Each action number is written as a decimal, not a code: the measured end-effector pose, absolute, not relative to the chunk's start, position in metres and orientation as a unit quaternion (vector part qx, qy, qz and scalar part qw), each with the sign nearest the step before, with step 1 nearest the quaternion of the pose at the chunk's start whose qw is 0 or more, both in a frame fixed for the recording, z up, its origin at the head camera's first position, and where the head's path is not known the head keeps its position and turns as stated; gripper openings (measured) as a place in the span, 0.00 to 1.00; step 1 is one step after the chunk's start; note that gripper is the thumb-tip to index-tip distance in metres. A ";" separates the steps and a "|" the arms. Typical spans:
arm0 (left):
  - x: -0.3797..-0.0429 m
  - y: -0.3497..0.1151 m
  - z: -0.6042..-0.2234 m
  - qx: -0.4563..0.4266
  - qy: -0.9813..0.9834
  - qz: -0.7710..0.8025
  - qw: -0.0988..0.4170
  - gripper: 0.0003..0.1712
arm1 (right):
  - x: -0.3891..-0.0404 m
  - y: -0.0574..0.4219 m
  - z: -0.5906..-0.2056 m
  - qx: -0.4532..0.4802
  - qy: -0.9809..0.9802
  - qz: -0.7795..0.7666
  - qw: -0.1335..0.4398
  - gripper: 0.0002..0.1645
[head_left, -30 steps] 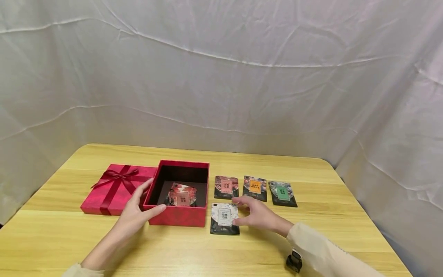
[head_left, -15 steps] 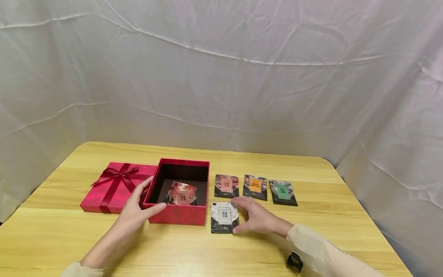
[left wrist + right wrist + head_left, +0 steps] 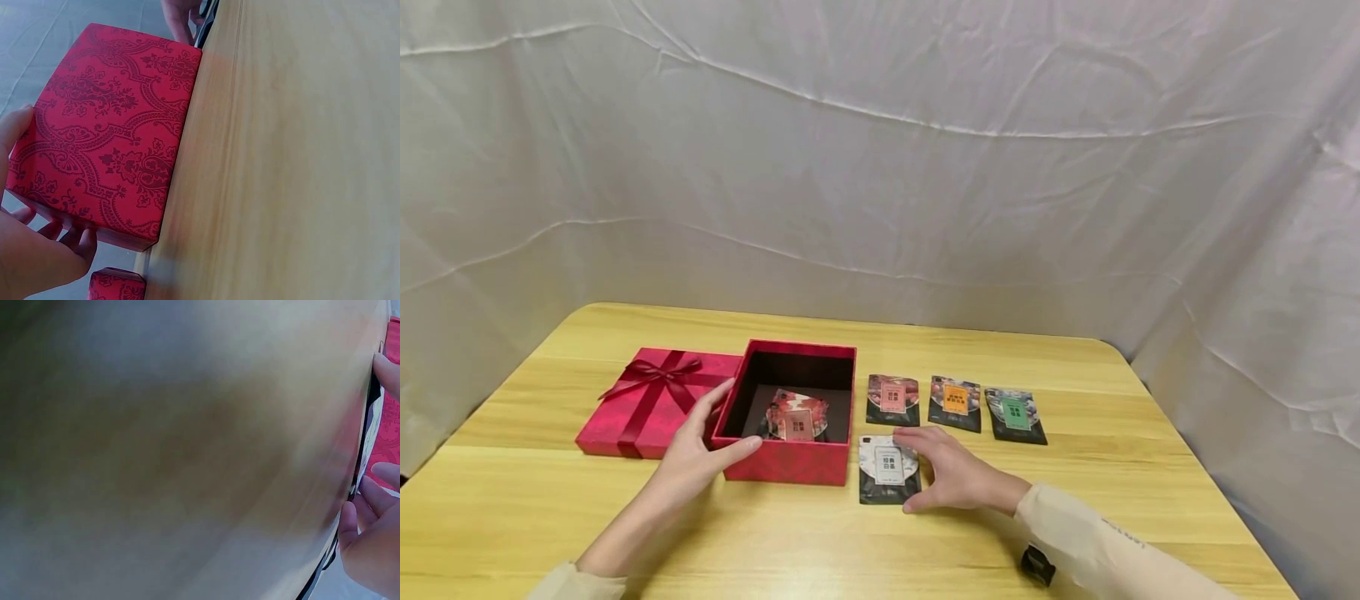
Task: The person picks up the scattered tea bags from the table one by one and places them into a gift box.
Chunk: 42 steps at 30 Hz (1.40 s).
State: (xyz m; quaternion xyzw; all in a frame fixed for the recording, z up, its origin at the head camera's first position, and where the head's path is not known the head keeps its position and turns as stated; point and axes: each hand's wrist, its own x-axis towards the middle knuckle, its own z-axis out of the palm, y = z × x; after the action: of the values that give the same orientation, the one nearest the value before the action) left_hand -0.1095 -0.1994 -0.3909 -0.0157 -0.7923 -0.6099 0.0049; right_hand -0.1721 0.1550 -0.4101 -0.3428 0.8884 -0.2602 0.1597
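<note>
An uncovered red gift box (image 3: 786,465) stands near the table's middle, a reddish tea pouch (image 3: 798,425) lying inside. My left hand (image 3: 696,458) grips its front-left corner, thumb over the front wall and fingers along the left side. The left wrist view shows the patterned box wall (image 3: 106,125) close up. Right of the box lies a black-and-white tea pouch (image 3: 887,471). My right hand (image 3: 955,475) spans its right side, fingers at the top edge and thumb at the lower right corner. In the right wrist view, the pouch (image 3: 370,434) appears edge-on beside spread fingers.
The red lid (image 3: 658,404) with its ribbon bow lies left of the box. Behind the white pouch, a red-label pouch (image 3: 892,400), an orange-label pouch (image 3: 955,403) and a green-label pouch (image 3: 1016,415) form a row. Pale cloth (image 3: 880,167) hangs behind the table.
My right hand's fingers have shifted left along the white pouch's top edge, and its thumb has moved down to the lower right corner. The left hand stays on the box.
</note>
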 end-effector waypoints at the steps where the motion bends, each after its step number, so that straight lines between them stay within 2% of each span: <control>1: -0.110 -0.199 -0.391 -0.017 -0.793 -0.610 0.006 0.50 | -0.172 0.155 -0.410 -0.345 0.888 -0.259 0.158 0.55; 18: -0.110 -0.200 -0.392 -0.020 -0.791 -0.611 0.010 0.49 | -0.172 0.157 -0.406 -0.377 0.872 -0.269 0.158 0.51; 26: -0.110 -0.199 -0.391 -0.018 -0.794 -0.608 0.009 0.49 | -0.172 0.157 -0.407 -0.412 0.874 -0.218 0.135 0.51; 42: -0.109 -0.198 -0.391 -0.015 -0.800 -0.600 0.011 0.50 | -0.174 0.165 -0.402 -0.383 0.870 -0.278 0.142 0.52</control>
State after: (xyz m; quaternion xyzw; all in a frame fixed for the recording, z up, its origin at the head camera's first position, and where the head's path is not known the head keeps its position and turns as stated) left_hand -0.1094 -0.1984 -0.3911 -0.0149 -0.7997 -0.6001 0.0108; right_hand -0.1741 0.1651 -0.4022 -0.3827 0.8696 -0.2779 0.1417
